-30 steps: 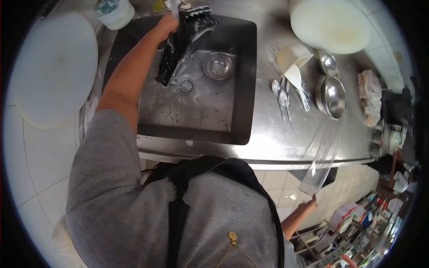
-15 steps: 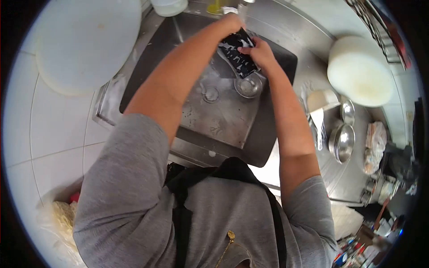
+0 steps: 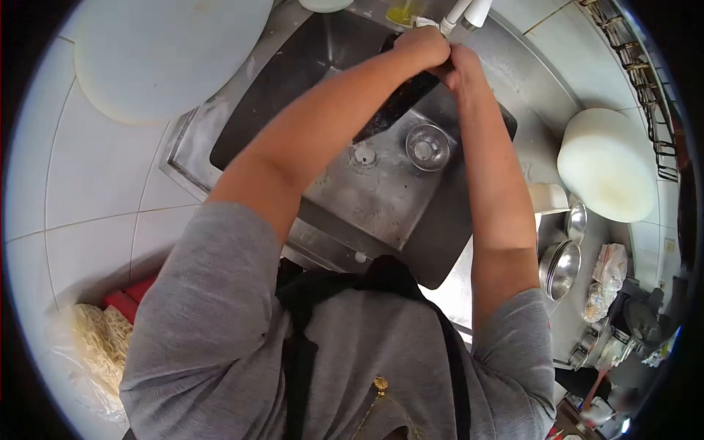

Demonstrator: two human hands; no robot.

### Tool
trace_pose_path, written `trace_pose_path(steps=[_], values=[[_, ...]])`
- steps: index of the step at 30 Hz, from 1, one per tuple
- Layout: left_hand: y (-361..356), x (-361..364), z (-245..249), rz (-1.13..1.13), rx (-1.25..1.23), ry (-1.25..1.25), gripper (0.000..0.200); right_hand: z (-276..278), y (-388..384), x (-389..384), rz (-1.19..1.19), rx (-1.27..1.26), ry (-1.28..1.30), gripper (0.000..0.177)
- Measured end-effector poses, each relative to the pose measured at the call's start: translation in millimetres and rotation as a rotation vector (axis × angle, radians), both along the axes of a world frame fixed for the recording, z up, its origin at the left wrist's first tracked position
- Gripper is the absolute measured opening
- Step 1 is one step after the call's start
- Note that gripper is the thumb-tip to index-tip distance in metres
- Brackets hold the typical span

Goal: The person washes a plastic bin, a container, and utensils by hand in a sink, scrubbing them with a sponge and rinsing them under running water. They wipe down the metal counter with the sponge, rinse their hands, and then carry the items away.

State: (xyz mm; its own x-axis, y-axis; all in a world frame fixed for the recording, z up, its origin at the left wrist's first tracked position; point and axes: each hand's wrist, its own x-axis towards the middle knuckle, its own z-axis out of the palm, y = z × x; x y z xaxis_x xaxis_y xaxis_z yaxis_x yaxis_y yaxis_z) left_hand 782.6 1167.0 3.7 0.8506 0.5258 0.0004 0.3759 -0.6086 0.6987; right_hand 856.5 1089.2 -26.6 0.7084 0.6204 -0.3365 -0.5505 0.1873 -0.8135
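black item is gripped at upper centre near the faucet by the left hand. grip of the right hand cannot be told; steady support seems required.

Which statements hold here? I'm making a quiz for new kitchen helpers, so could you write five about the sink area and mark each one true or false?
1. A shiny round bowl sits inside the sink. True.

2. The two hands are wide apart, on opposite sides of the sink. False: the left hand and right hand are close together at the black item.

3. Both hands wear rubber gloves. False: both are bare.

4. Nested metal bowls are on the counter to the right of the sink. True.

5. The black item lies on the floor. False: it is at the hands, over the sink.
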Motion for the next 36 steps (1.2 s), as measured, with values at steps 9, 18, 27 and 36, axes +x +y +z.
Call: trace_pose_path(steps=[9,18,27,36], values=[[-9,21,-8,-0.091,0.039,0.083,0.039,7,-43,-11,0.274,-0.742,-1.175,0.057],[0,19,1,-0.007,-0.001,-0.358,0.018,-45,-2,27,-0.01,-0.346,-0.518,0.025],[19,-1,-2,-0.148,0.069,0.36,0.022,-1,-25,-19,0.18,-0.558,-0.387,0.013],[1,54,-38,-0.13,-0.561,-0.252,0.021,44,-92,-11,-0.09,-0.246,-0.02,0.019]])
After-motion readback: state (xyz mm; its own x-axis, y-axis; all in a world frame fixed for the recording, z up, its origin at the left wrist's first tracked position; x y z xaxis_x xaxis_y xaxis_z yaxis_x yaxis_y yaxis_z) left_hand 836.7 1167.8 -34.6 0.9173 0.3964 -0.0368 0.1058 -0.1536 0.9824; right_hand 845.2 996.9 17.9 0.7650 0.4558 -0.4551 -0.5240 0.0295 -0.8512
